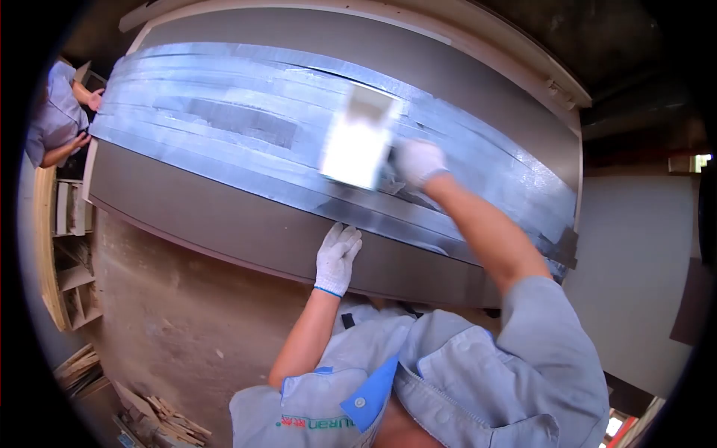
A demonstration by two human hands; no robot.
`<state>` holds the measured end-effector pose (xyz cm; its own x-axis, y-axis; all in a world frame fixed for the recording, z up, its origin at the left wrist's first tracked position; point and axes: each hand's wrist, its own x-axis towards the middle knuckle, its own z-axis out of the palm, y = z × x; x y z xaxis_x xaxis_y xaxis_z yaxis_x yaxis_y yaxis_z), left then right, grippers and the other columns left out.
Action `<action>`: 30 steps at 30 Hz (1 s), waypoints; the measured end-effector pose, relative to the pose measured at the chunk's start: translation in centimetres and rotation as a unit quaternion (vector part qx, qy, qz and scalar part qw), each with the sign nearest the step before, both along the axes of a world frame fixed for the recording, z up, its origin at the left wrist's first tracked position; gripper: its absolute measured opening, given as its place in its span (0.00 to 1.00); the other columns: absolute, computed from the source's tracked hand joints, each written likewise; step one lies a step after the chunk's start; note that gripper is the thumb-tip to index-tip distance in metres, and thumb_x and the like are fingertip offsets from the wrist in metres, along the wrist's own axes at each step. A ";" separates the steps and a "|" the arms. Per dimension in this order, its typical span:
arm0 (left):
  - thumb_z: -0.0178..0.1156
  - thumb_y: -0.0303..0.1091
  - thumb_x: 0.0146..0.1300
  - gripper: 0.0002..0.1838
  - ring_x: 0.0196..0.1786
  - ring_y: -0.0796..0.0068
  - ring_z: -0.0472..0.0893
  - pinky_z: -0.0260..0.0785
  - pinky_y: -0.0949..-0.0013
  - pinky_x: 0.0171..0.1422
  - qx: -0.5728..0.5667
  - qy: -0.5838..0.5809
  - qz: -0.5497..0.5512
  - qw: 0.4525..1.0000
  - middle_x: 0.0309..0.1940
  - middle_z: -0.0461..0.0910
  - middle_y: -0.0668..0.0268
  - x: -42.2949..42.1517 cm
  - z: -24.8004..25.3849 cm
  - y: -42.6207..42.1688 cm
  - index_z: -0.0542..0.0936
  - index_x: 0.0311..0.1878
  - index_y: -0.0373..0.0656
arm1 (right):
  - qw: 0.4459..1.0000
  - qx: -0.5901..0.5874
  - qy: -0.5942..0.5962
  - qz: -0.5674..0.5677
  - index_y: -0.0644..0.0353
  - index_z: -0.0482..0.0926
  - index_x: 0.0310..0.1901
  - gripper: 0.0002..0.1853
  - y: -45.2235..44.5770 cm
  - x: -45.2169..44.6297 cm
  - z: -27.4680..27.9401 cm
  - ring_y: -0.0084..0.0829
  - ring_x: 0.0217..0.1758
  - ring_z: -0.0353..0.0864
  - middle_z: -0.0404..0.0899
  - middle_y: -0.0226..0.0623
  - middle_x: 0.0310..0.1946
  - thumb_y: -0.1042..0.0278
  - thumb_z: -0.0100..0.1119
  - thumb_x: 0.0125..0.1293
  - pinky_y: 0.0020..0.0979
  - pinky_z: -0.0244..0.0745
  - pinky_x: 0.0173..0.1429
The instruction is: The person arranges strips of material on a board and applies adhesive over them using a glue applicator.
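A long dark grey board (224, 200) lies across in front of me, with a broad strip of glossy, bluish-white wet coating (231, 89) along its middle. My right hand (420, 162), in a white knit glove and blurred by motion, is closed on the handle side of a wide, rectangular trowel (360, 138). Its bright, shiny plate is over the coated strip; whether it touches cannot be told. My left hand (338, 254), also gloved, lies flat on the board's bare near margin, fingers stretched out and holding nothing.
At the board's left end stands another person (58, 119) with both hands near its edge. Wooden shelving (75, 276) is below them. Scrap wood strips (168, 418) lie on the floor at lower left. A pale grey panel (635, 261) stands to the right.
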<state>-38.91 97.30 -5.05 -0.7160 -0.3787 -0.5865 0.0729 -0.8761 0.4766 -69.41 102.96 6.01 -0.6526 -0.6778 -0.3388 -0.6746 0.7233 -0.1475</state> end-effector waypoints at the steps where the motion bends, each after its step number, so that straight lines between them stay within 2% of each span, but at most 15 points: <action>1: 0.53 0.21 0.69 0.48 0.85 0.36 0.66 0.60 0.42 0.90 0.000 0.014 -0.001 1.000 0.86 0.57 0.32 0.2 -0.3 -0.1 0.45 0.90 0.27 | 1.000 -0.017 0.018 -0.018 0.53 0.93 0.47 0.16 4.4 -0.6 -0.9 0.55 0.48 0.94 0.93 0.52 0.44 0.53 0.61 0.75 0.53 0.89 0.54; 3: 0.53 0.20 0.69 0.48 0.85 0.36 0.67 0.60 0.42 0.90 0.009 0.029 -0.004 1.000 0.86 0.58 0.33 0.8 -0.9 -0.4 0.45 0.90 0.27 | 0.992 0.108 0.028 -0.050 0.50 0.91 0.54 0.15 11.0 -1.4 0.1 0.50 0.52 0.95 0.94 0.49 0.47 0.54 0.61 0.76 0.54 0.88 0.57; 7: 0.54 0.20 0.70 0.46 0.85 0.36 0.67 0.61 0.41 0.90 0.018 0.035 -0.010 0.999 0.85 0.61 0.33 0.9 -0.6 -0.9 0.49 0.89 0.28 | 0.984 0.150 0.088 -0.035 0.49 0.92 0.51 0.14 16.4 -2.2 1.2 0.50 0.50 0.95 0.94 0.47 0.45 0.55 0.62 0.75 0.51 0.89 0.55; 9: 0.54 0.21 0.69 0.45 0.85 0.36 0.67 0.60 0.41 0.90 0.000 0.018 -0.018 1.000 0.84 0.62 0.33 0.7 -0.6 -0.9 0.51 0.89 0.27 | 0.990 0.130 0.059 -0.005 0.50 0.94 0.47 0.13 11.4 -0.6 3.6 0.50 0.47 0.96 0.94 0.46 0.43 0.57 0.62 0.74 0.50 0.90 0.52; 10: 0.51 0.19 0.71 0.41 0.84 0.40 0.70 0.65 0.44 0.88 -0.005 0.047 -0.030 0.998 0.83 0.65 0.35 1.1 -1.1 -1.3 0.55 0.87 0.26 | 0.992 0.117 0.049 -0.008 0.50 0.93 0.46 0.14 9.7 -1.2 0.9 0.51 0.42 0.95 0.93 0.49 0.39 0.54 0.62 0.75 0.52 0.89 0.47; 11: 0.55 0.18 0.73 0.37 0.82 0.42 0.74 0.68 0.46 0.87 -0.013 0.042 -0.026 0.999 0.79 0.71 0.36 1.1 -1.0 -1.4 0.60 0.85 0.25 | 0.994 0.104 0.026 -0.003 0.50 0.94 0.45 0.13 6.2 0.4 2.5 0.49 0.40 0.96 0.93 0.48 0.38 0.56 0.63 0.73 0.51 0.90 0.44; 12: 0.60 0.16 0.73 0.34 0.80 0.45 0.76 0.70 0.48 0.85 -0.252 0.012 -0.089 0.964 0.75 0.77 0.38 1.9 -4.8 -1.0 0.64 0.81 0.22 | 0.998 0.025 0.035 0.048 0.54 0.94 0.43 0.13 4.5 1.2 0.7 0.49 0.40 0.96 0.94 0.50 0.39 0.59 0.63 0.71 0.51 0.91 0.44; 13: 0.65 0.15 0.70 0.34 0.79 0.46 0.78 0.72 0.50 0.85 -0.197 0.000 -0.098 0.975 0.71 0.80 0.39 1.6 -2.1 -1.9 0.67 0.78 0.20 | 0.999 0.031 0.026 0.028 0.57 0.95 0.40 0.13 1.7 2.5 0.6 0.51 0.41 0.96 0.94 0.53 0.41 0.61 0.62 0.69 0.50 0.91 0.46; 14: 0.58 0.16 0.73 0.33 0.80 0.46 0.77 0.72 0.48 0.85 -0.304 0.026 -0.147 0.941 0.74 0.78 0.38 1.7 -2.6 -1.9 0.65 0.79 0.21 | 1.000 -0.019 0.016 -0.001 0.58 0.95 0.39 0.13 0.3 3.7 1.1 0.51 0.43 0.96 0.94 0.54 0.41 0.64 0.62 0.67 0.50 0.91 0.49; 15: 0.51 0.18 0.72 0.36 0.81 0.42 0.74 0.69 0.45 0.87 -0.048 0.040 -0.063 0.996 0.77 0.73 0.36 1.6 -2.4 -2.4 0.60 0.83 0.22 | 0.998 -0.057 0.018 -0.025 0.58 0.95 0.41 0.13 -0.9 4.2 -0.9 0.51 0.47 0.97 0.94 0.53 0.43 0.64 0.62 0.67 0.51 0.91 0.53; 16: 0.47 0.22 0.70 0.41 0.84 0.37 0.70 0.63 0.42 0.89 -0.037 0.033 -0.062 0.997 0.81 0.67 0.35 1.5 -2.8 -2.5 0.54 0.86 0.24 | 0.996 -0.074 0.022 -0.033 0.58 0.96 0.41 0.13 -1.3 4.4 -1.9 0.50 0.50 0.96 0.94 0.53 0.44 0.64 0.62 0.67 0.51 0.90 0.56; 17: 0.50 0.24 0.69 0.43 0.86 0.34 0.65 0.59 0.41 0.91 -0.040 0.022 -0.068 0.997 0.84 0.61 0.34 1.3 -2.6 -2.7 0.53 0.87 0.24 | 0.998 -0.034 -0.007 -0.050 0.58 0.96 0.44 0.13 -1.3 4.0 -2.1 0.51 0.51 0.96 0.94 0.53 0.46 0.66 0.62 0.68 0.50 0.90 0.57; 21: 0.52 0.26 0.69 0.45 0.88 0.34 0.62 0.57 0.41 0.91 -0.063 0.011 -0.053 0.997 0.86 0.57 0.31 0.8 -1.8 -1.7 0.51 0.88 0.23 | 0.998 0.028 -0.035 -0.032 0.57 0.94 0.48 0.14 8.5 2.1 -0.8 0.50 0.50 0.96 0.94 0.54 0.47 0.66 0.62 0.70 0.49 0.90 0.55; 25: 0.55 0.27 0.69 0.47 0.88 0.34 0.61 0.56 0.41 0.92 -0.091 0.000 -0.044 0.995 0.86 0.55 0.30 1.2 -1.8 -1.5 0.49 0.88 0.22 | 0.995 0.068 0.017 -0.076 0.57 0.94 0.43 0.13 22.8 0.2 -1.6 0.51 0.48 0.96 0.94 0.53 0.43 0.64 0.60 0.71 0.51 0.90 0.55; 30: 0.54 0.29 0.73 0.43 0.85 0.38 0.68 0.64 0.45 0.88 -0.131 -0.029 -0.037 0.990 0.84 0.61 0.32 1.0 -2.3 -1.1 0.52 0.88 0.22 | 0.980 0.151 0.035 -0.125 0.52 0.90 0.51 0.13 40.8 -1.8 0.0 0.54 0.48 0.95 0.93 0.52 0.43 0.59 0.60 0.73 0.54 0.89 0.55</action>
